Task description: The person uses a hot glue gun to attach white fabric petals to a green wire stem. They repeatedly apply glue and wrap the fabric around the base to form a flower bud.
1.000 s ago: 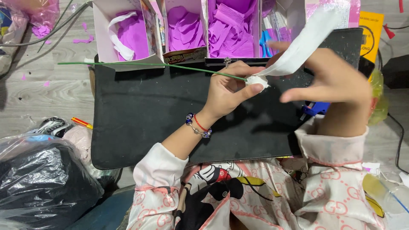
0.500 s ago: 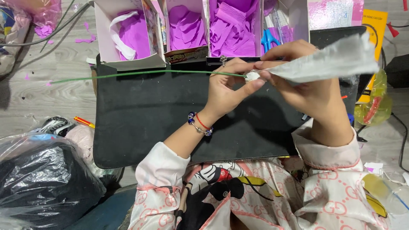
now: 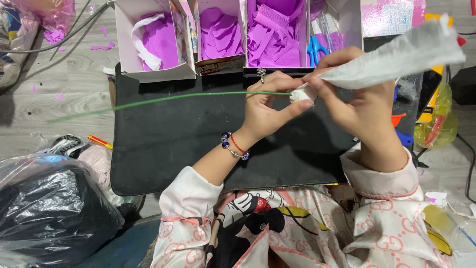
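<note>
My left hand [image 3: 270, 106] pinches one end of a thin green wire stem [image 3: 163, 100] that runs out to the left over a black mat [image 3: 173, 149]. A small white wad [image 3: 300, 94] sits at the stem's tip between my fingers. My right hand [image 3: 359, 99] holds a long strip of white crepe paper [image 3: 401, 52] that rises to the upper right, its lower end at the wad. A beaded bracelet [image 3: 234, 146] is on my left wrist.
Open white boxes [image 3: 153, 42] with purple paper pieces [image 3: 277, 30] line the mat's far edge; blue scissors [image 3: 313, 49] lie in one. A clear bag of dark material [image 3: 49, 208] lies at lower left. A red and yellow pen [image 3: 99, 142] lies on the grey wood floor.
The stem has swung level and its tip moved right. My right hand came in against the left, and the white strip turned from pointing up to pointing right.
</note>
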